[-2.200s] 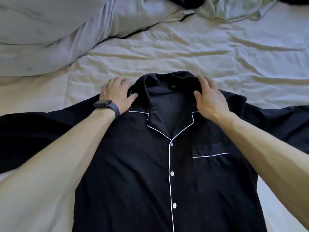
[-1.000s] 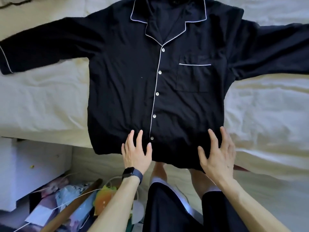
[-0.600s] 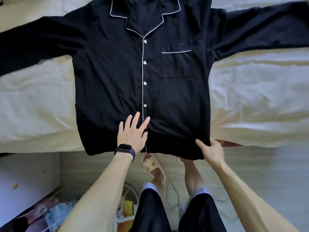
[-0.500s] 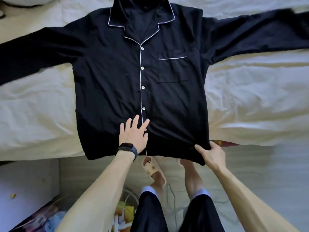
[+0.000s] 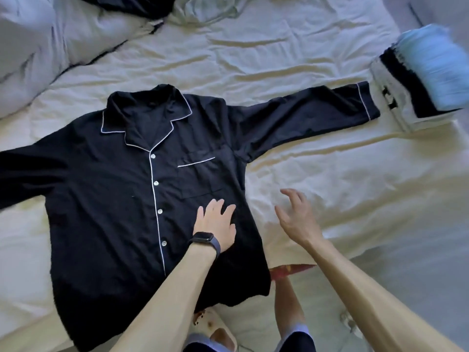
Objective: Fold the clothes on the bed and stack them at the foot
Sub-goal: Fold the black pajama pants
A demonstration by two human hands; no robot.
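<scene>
Across the wrinkled cream sheet (image 5: 304, 59), one soft black shirt (image 5: 109, 199) lies flat, front up, sleeves spread, white-piped at collar and single pocket (image 5: 200, 179); four pale buttons (image 5: 155, 183) show. Left hand (image 5: 217, 222) presses flat just below that pocket, fingers splayed. Right hand (image 5: 297, 217) hovers beside the shirt's edge, fingers apart and loosely curved (gripping nothing). One folded pile (image 5: 431, 67) (blurred) sits beside the shirt's cuff.

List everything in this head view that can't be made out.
Black white-piped pyjama shirt: one sleeve's end cut off by the left edge; the hem partly hidden under the left forearm.
Blurred light blue folded stack: smeared by motion, cut by the right edge; garment types unclear.
Dark crumpled garment: cut by the top edge.
</scene>
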